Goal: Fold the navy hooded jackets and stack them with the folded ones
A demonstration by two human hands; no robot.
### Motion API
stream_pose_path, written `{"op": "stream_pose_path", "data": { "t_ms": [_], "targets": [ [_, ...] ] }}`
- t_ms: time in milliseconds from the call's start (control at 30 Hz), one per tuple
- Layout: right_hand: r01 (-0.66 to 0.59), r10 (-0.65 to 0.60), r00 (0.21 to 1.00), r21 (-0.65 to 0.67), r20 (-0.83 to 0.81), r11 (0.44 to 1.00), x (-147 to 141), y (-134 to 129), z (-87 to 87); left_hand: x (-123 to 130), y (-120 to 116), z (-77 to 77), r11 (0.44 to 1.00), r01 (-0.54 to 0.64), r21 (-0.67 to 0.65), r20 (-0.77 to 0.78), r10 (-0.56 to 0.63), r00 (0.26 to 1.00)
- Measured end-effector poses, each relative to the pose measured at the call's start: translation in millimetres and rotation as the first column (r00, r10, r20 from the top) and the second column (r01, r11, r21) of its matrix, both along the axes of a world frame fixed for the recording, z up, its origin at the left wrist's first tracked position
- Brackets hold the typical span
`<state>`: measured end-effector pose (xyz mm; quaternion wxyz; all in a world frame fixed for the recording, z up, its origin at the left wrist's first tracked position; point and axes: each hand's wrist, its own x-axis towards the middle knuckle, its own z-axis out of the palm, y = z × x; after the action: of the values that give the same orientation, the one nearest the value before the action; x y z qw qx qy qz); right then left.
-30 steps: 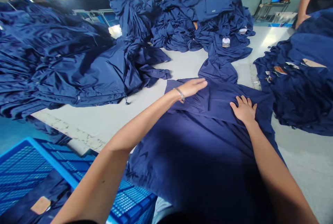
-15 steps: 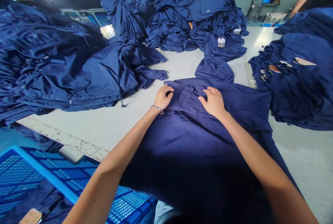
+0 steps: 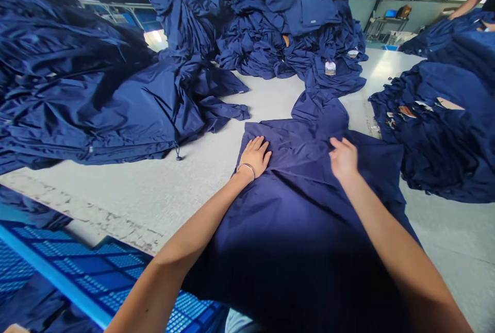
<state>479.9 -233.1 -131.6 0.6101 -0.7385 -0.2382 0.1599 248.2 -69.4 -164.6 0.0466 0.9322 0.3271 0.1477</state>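
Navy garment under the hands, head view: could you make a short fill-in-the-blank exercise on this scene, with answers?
The bracelet is around the person's ____ wrist. The left hand rests on the navy ____. The plastic basket beside the table is coloured ____. The right hand is nearer than the left to the garment pile on the table's ____ side.

Missing words: left; garment; blue; right

Blue basket [image 3: 50, 272] only partly visible
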Motion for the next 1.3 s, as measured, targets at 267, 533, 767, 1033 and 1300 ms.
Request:
{"op": "stream_pose_path", "data": {
  "t_ms": [267,533,767,1033,1300],
  "targets": [
    [-0.176,0.064,0.901,-0.226,-0.429,0.958,81.8,-79.4,16.9,4.5,-0.5,-4.6,0.990,0.136,-0.035,0.021,-0.136,0.991],
    [0.055,-0.080,0.991,-0.215,-0.109,0.975,57.1,-41.3,23.1,3.5,-9.0,7.8,0.972,0.233,0.025,0.109,-0.234,0.966],
    [0.298,-0.190,0.949,-0.516,0.253,0.803,99.0,-121.2,12.5,12.0,-23.7,8.8,0.981,0.190,0.023,0.040,-0.191,0.981],
    [0.412,0.095,0.853,-0.775,0.512,0.479,79.9,-124.4,-3.1,14.2,-22.3,3.0,0.993,0.118,-0.017,-0.043,-0.119,0.992],
    [0.499,0.279,0.632,-0.655,0.723,0.568,50.8,-113.5,14.8,22.5,-16.0,14.3,0.987,0.139,-0.076,-0.114,-0.148,0.982]
  ]
}}
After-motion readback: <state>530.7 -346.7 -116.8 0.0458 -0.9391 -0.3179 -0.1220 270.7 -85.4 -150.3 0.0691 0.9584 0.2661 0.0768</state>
